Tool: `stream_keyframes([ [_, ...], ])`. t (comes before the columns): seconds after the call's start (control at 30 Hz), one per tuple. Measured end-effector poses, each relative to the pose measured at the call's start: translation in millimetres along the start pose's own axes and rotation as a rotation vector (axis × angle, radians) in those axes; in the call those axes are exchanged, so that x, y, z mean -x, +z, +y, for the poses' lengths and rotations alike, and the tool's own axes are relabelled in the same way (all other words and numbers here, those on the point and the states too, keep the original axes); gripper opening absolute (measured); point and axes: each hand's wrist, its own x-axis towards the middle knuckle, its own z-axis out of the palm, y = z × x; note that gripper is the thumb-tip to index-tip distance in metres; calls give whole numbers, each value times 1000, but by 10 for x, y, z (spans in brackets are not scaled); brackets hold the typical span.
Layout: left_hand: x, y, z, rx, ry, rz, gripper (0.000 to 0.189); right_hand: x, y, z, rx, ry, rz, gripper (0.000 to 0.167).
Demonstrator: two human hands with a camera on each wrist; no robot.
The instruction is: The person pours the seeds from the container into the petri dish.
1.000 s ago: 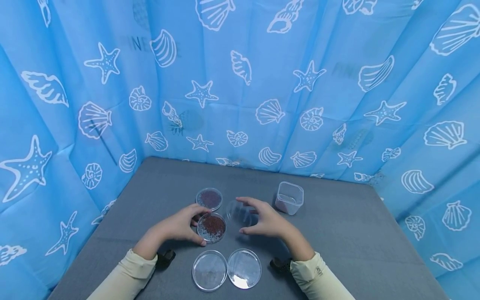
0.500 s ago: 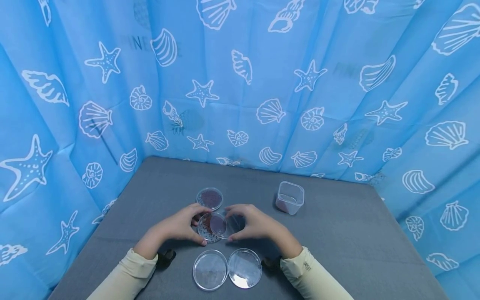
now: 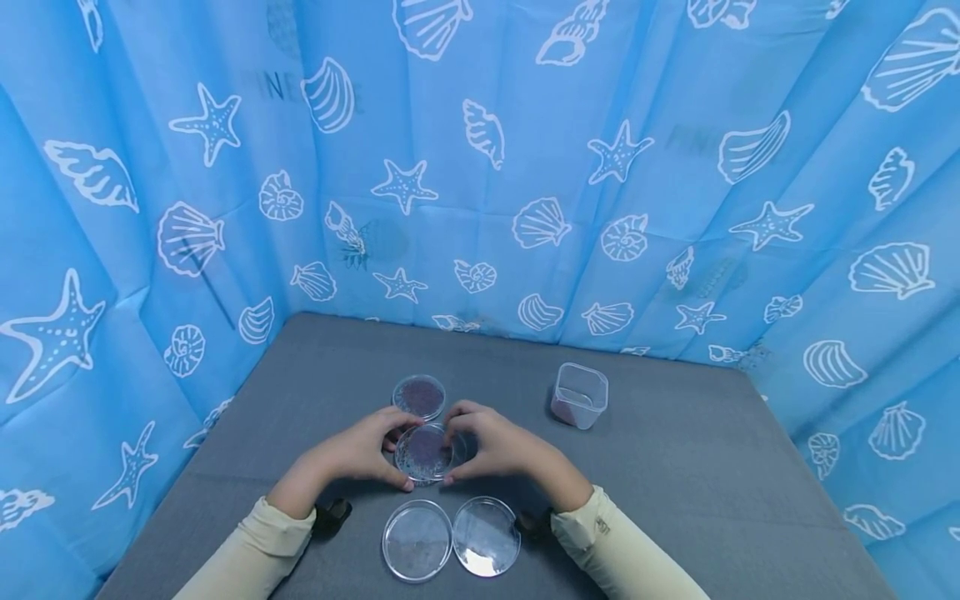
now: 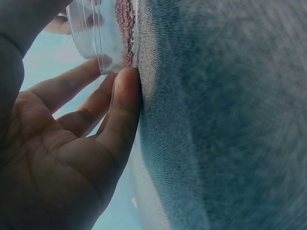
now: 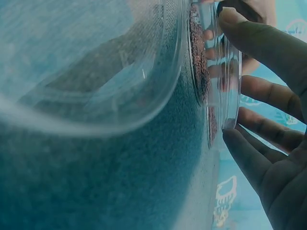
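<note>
1. Curtain [image 3: 465, 250]: blue, white shell and starfish print; faint lettering [image 3: 277, 87] at upper left reads "INE", seemingly part of a longer word
2. Table [image 3: 675, 467]: grey, cloth-like top; no writing seen
3. Left hand [image 3: 360, 450]: thumb and fingers parted to the dish's width, gripping it by opposite sides; judged sound, and best used as the brace while the other hand adjusts
4. Right hand [image 3: 498, 446]: thumb and fingers parted to the lid's width, holding it by the edge; advised to lower evenly, fingertips clear of the gap between rims
5. Tub [image 3: 590, 383]: clear, squarish, to the right of the hands and well apart; purplish matter low inside; no label legible
6. Plates [image 3: 417, 542]: two, clear, round, side by side at the near side; no marking legible
7. Dish [image 4: 114, 48]: on the table between the hands, just in front of the rear dish [image 3: 397, 400]
8. Lid [image 5: 233, 96]: over the dish; full seating cannot be told; rims should be matched all round before any light press
9. Beads [image 4: 125, 24]: reddish-brown, inside the dish; a jolt could scatter them
10. Cuff mark [image 3: 602, 526]: on the right sleeve, too small to read
</note>
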Motion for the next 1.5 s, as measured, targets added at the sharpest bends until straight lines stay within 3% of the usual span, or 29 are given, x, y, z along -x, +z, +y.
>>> stream_keyframes([
  [0.93,15,11,11,7,1,5,98,-144,-6,-139,40,23,-136,41],
  [1.2,3,22,32,13,1,6,98,-23,-71,-130,3,22,-126,39],
  [1.5,6,35,9,19,13,15,98,289,-240,-28,-56,51,-16,34],
])
